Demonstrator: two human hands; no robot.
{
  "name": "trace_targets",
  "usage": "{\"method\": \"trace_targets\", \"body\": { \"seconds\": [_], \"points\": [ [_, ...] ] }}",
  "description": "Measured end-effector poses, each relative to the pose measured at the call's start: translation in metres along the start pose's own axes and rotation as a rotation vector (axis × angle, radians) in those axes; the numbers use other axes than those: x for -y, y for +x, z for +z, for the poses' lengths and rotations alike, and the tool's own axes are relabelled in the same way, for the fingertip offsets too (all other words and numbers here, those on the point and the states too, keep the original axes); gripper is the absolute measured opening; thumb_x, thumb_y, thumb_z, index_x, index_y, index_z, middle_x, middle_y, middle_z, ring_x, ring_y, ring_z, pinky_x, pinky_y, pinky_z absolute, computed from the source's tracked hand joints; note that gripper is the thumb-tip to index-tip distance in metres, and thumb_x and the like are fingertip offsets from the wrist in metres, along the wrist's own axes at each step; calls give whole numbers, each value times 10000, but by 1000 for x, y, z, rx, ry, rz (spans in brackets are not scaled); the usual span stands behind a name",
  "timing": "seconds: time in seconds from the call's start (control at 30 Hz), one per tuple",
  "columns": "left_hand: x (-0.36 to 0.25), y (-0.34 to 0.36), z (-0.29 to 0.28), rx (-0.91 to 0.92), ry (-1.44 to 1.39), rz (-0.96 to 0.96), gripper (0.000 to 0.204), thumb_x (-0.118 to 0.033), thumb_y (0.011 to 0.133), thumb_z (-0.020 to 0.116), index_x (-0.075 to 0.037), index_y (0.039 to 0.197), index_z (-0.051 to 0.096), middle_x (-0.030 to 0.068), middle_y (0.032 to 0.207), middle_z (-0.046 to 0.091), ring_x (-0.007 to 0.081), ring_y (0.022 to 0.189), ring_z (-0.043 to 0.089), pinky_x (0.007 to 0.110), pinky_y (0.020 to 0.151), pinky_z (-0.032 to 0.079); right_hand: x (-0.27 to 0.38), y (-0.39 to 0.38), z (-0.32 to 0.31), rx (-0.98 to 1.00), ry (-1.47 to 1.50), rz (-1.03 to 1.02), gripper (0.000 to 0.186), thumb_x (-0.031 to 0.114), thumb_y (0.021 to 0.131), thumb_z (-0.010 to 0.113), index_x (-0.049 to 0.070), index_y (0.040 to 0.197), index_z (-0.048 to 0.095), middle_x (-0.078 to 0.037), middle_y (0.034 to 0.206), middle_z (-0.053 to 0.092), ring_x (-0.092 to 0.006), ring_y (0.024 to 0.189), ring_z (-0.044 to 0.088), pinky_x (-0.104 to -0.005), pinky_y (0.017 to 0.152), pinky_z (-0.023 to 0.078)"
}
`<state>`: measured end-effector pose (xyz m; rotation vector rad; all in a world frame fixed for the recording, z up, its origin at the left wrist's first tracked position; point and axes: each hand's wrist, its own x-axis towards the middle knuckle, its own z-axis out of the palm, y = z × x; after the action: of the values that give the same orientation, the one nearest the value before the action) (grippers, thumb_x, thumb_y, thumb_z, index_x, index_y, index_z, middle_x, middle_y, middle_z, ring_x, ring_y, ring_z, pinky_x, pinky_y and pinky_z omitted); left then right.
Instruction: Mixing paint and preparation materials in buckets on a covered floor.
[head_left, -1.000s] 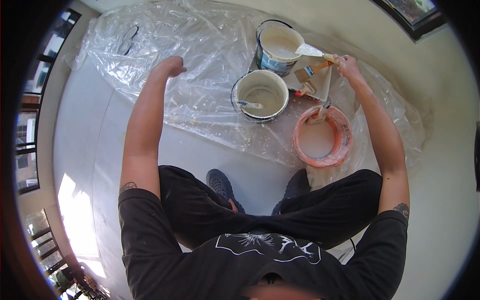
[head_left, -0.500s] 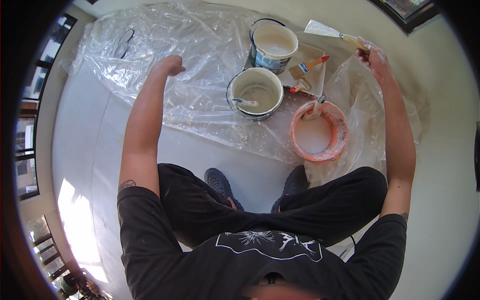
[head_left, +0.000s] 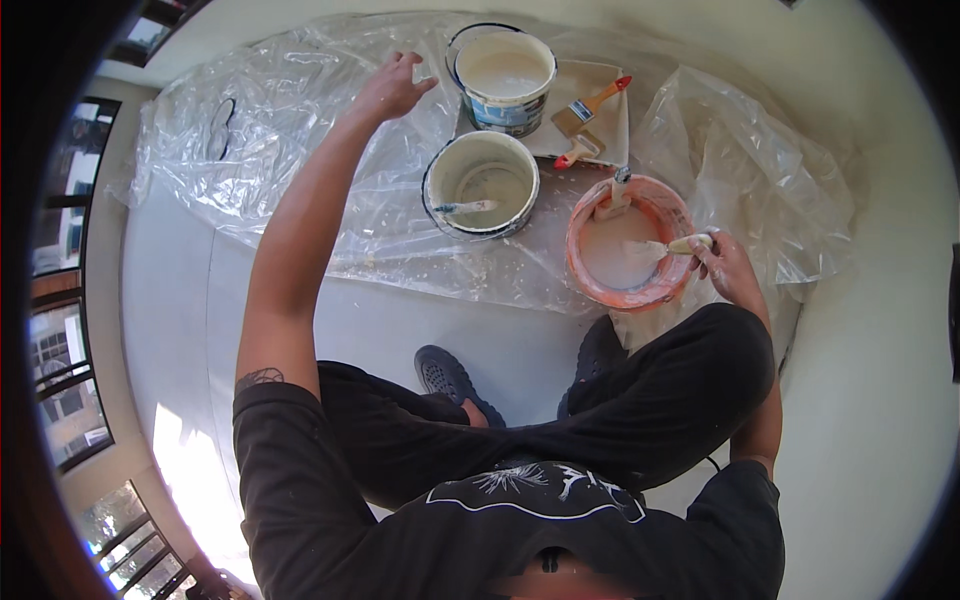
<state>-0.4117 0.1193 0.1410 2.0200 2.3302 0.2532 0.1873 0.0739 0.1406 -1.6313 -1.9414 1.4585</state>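
Scraper (head_left: 668,247) lies leftward from the right hand (head_left: 730,268), the nearer one, which grips its handle; its long axis runs nearly crosswise, blade inside the orange bucket (head_left: 668,205). The left hand (head_left: 398,90), fingers loosely spread, hovers well apart, beside the blue-labelled bucket (head_left: 507,112). Plastic sheeting (head_left: 275,110) covers part of the grey floor (head_left: 165,270); windows (head_left: 62,345) stand left.

We see a black shirt (head_left: 400,540) with short, loose sleeves (head_left: 285,435), its chest carrying a white print (head_left: 510,481): a spiky burst and branching marks framed by a wavy line. We also make out a dark line tattoo (head_left: 262,377) below the left sleeve, long black trousers (head_left: 395,430), and dark slip-on shoes (head_left: 452,378), the left one pierced with small holes.
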Motion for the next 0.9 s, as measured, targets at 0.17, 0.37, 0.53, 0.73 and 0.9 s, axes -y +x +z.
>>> {"method": "trace_targets", "body": {
  "seconds": [0.17, 0.37, 0.53, 0.73, 0.9],
  "points": [
    [-35, 70, 27, -8, -328, -272, 900, -636, 928, 639, 42, 1486, 440, 264, 1412, 575, 364, 1347, 546, 406, 1132, 414, -22, 0, 31, -131, -392, 54, 236, 218, 955, 694, 36, 1104, 704, -164, 875, 731, -306, 786, 711, -411, 743, 545],
    [-69, 104, 31, -103, -519, -312, 852, -658, 922, 622, 26, 1423, 533, 222, 1269, 668, 279, 1144, 663, 380, 962, 520, -12, 9, 32, -261, -804, 93, 292, 250, 888, 741, 88, 1131, 731, -191, 958, 731, -388, 918, 703, -477, 824, 551],
    [-110, 105, 24, 149, -750, -339, 692, -594, 944, 627, -7, 1310, 654, 130, 1073, 704, 209, 799, 637, 357, 759, 535, 7, 7, 13, -294, -685, 25, 309, 311, 935, 689, 76, 1133, 722, -176, 862, 708, -385, 866, 697, -484, 777, 539],
    [-99, 122, 24, 65, -471, -419, 503, -521, 983, 581, -152, 1304, 695, 113, 999, 739, 265, 832, 672, 381, 752, 533, 74, -8, -37, -328, -414, -62, 331, 321, 917, 740, 48, 1104, 743, -84, 637, 533, -231, 595, 517, -397, 610, 432],
    [-96, 133, -24, -172, -391, -375, 508, -526, 959, 579, -105, 1193, 740, 168, 1029, 760, 314, 957, 723, 372, 821, 535, 139, -20, -67, -306, -273, -162, 298, 289, 924, 754, 32, 1076, 744, -12, 608, 418, -129, 573, 385, -342, 561, 345]
  ]
}}
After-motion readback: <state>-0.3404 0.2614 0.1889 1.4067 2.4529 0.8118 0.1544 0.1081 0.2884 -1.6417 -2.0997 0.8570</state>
